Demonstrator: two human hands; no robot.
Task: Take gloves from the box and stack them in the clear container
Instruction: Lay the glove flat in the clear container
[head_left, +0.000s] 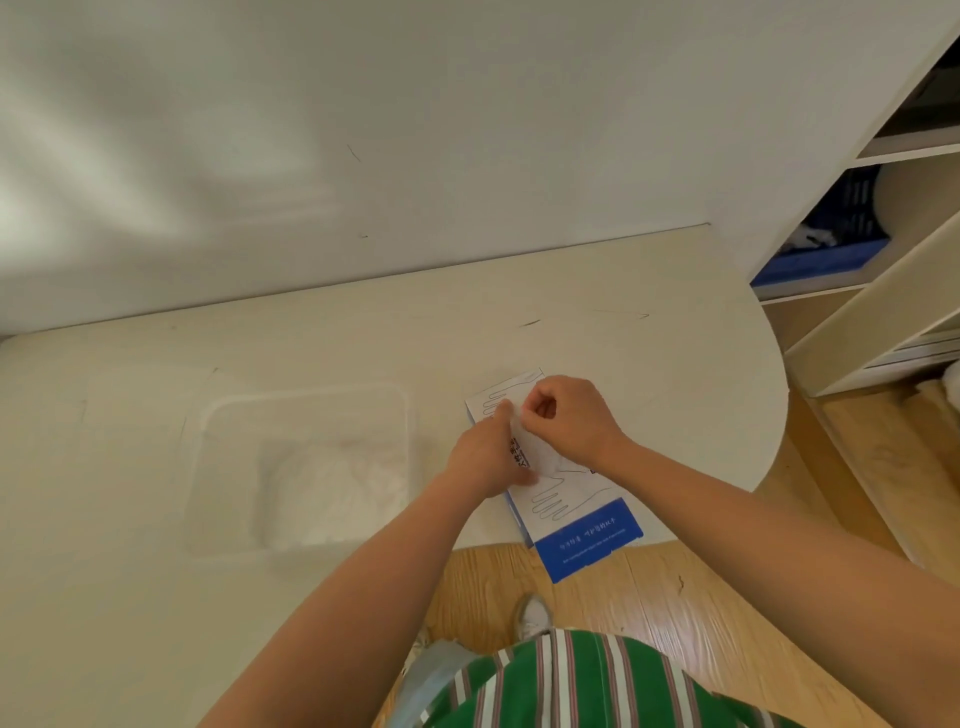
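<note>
A white and blue glove box (582, 525) lies flat near the table's front edge, its blue end hanging over it. Both hands are over the box's middle. My right hand (566, 421) has curled fingers and pinches a thin clear glove (535, 447) that rises from the box opening. My left hand (485, 457) rests on the box at its left side, with its fingers at the same glove. The clear container (218, 415) stands to the left on the table, with a heap of clear gloves (332, 488) inside.
The cream table (623, 322) has a rounded right end and meets a white wall behind. White shelves (857, 291) with a blue crate (821, 260) stand at the right. Wooden floor and my shoes show below the table edge.
</note>
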